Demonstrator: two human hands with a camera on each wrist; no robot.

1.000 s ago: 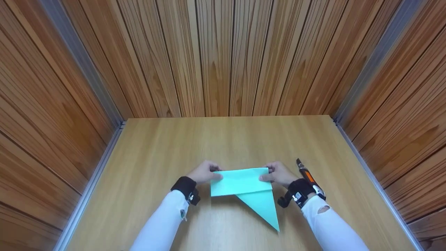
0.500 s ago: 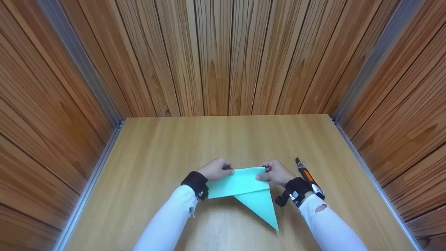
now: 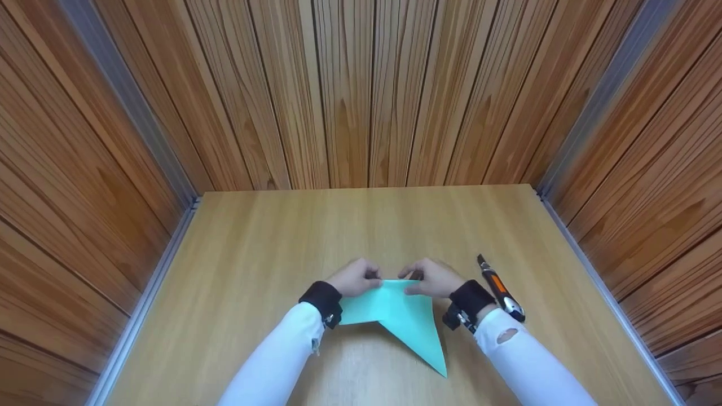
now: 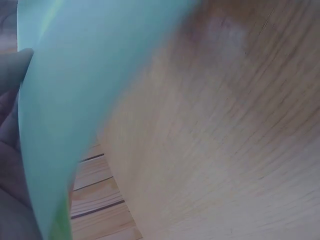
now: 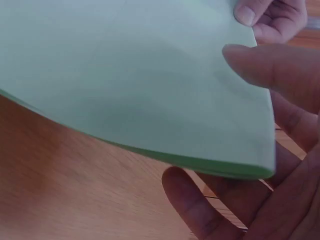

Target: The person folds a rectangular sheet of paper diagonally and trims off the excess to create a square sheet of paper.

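Observation:
A folded sheet of mint-green paper [image 3: 409, 318] is held up above the wooden table, its pointed flap hanging down toward the front right. My left hand [image 3: 355, 277] pinches its top edge left of the middle. Near the top right corner my right hand [image 3: 434, 278] holds the same edge, thumb on the near face and the other fingers behind. In the right wrist view the paper [image 5: 150, 75] shows a darker green layer along its lower fold, and the thumb [image 5: 265, 65] lies over the edge. Bending paper [image 4: 90, 90] fills the upper left of the left wrist view.
A black and orange utility knife [image 3: 499, 288] lies on the table [image 3: 271, 231] just right of my right wrist, its tip pointing away. Wood-plank walls [image 3: 350, 101] with metal corner rails close off the back and both sides.
My left hand has slid right along the paper's top edge, and the right hand has shifted left, so they are closer together. The upper layer's lower edge no longer shows across the front.

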